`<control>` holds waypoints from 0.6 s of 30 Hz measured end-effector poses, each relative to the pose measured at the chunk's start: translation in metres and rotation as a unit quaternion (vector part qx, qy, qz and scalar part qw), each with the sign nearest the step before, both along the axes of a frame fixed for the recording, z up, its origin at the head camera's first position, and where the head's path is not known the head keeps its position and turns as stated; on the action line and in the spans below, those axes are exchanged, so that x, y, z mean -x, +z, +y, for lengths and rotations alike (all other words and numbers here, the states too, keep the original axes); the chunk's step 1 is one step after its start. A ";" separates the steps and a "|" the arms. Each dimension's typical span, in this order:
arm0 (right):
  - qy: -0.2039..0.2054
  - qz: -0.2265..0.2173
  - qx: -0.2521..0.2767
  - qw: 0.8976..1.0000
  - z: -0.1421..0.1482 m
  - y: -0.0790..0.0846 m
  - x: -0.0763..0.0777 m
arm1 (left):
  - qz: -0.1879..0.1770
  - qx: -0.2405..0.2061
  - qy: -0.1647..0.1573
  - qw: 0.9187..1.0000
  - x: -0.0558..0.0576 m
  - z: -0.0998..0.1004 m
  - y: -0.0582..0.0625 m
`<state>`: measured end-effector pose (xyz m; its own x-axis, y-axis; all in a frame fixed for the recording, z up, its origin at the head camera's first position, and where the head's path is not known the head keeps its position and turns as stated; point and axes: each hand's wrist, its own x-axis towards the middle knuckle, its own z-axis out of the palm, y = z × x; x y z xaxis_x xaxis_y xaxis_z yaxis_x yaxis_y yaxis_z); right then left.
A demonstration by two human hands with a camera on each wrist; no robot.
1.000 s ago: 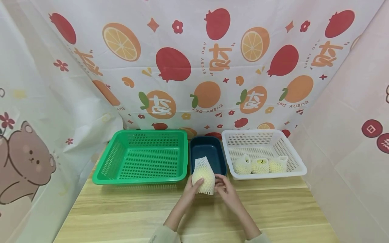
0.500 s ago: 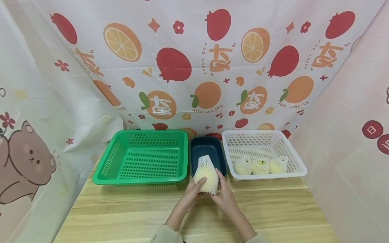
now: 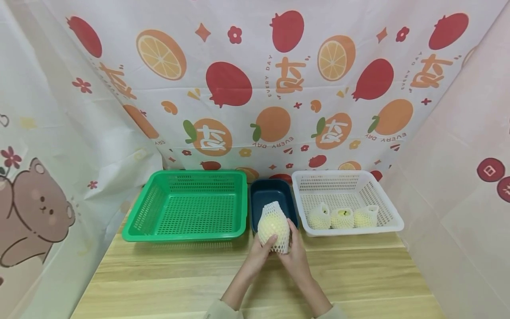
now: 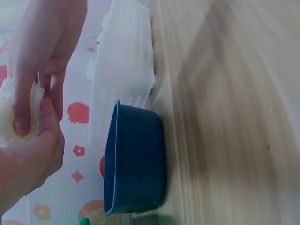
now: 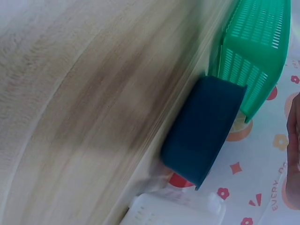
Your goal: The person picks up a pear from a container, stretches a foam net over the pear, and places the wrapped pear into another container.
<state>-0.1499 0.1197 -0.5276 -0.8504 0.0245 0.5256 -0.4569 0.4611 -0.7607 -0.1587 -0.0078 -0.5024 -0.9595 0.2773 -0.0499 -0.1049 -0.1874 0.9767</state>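
A pale-yellow round fruit in a white foam net (image 3: 272,228) is held up between both hands in front of the blue tub. The net's narrow open end points away from me. My left hand (image 3: 258,256) grips it from the left, thumb across its near side. From the right, my right hand (image 3: 295,258) holds it, with fingers along the side. In the left wrist view the netted fruit (image 4: 18,112) sits at the left edge between the two hands. Only a sliver of a hand (image 5: 293,154) shows in the right wrist view. The net hides the fruit's kind.
A green basket (image 3: 184,237) stands at left on the wooden table (image 3: 171,279). The dark blue tub (image 3: 255,186) sits in the middle. On the right, a white basket (image 3: 382,190) holds three netted fruits (image 3: 342,218). Printed cloth (image 3: 255,53) hangs behind.
My right hand has moved from the fruit's right edge to a fuller hold along its side. The netted fruit has shifted slightly right, and the left hand moved with it.
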 end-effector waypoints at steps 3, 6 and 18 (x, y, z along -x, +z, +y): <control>-0.008 0.004 -0.009 1.000 0.000 0.000 0.001 | 0.002 0.012 0.017 1.000 -0.002 0.003 -0.001; 0.004 -0.003 -0.019 1.000 0.003 0.000 0.003 | -0.015 0.020 0.030 0.999 -0.002 0.002 -0.002; 0.155 -0.120 0.110 0.974 0.018 -0.002 0.001 | -0.053 0.027 0.051 0.997 0.007 -0.013 -0.007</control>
